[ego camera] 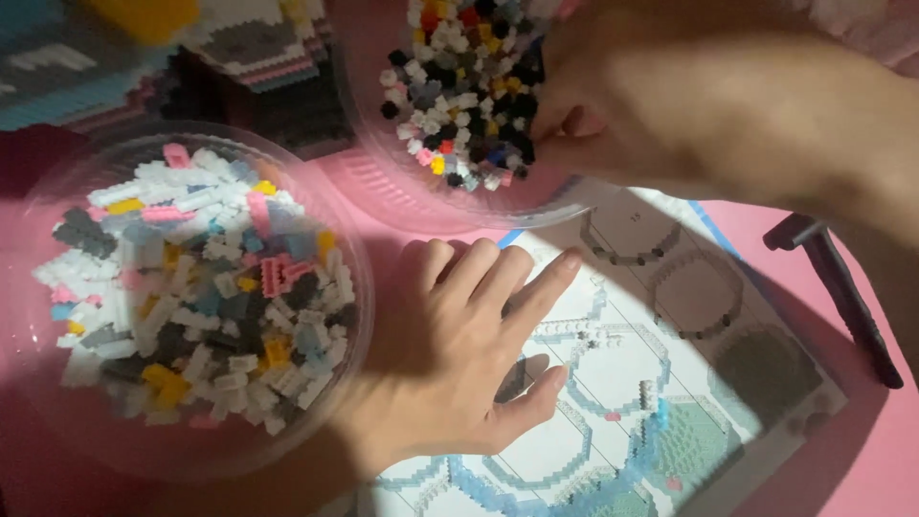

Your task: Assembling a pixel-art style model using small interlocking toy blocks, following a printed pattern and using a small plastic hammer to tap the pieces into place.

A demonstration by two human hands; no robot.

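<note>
On a pink tabletop (pixel 814 479): printed instruction sheet (pixel 622 383), long axis running upper left to lower right. Left hand (pixel 459 354) flat on the sheet's left edge, fingers spread, holding nothing. Above the sheet, right hand (pixel 613 105) reaches into a clear bowl (pixel 402 191) of small bricks, fingers curled; grasp unclear. Left of the sheet, a second clear bowl (pixel 356 316) of pale bricks. Right of it, a black tool (pixel 842 287).

printed sheet (pixel 661 383) | flat on pink table, lower right | white, blue, green
</note>
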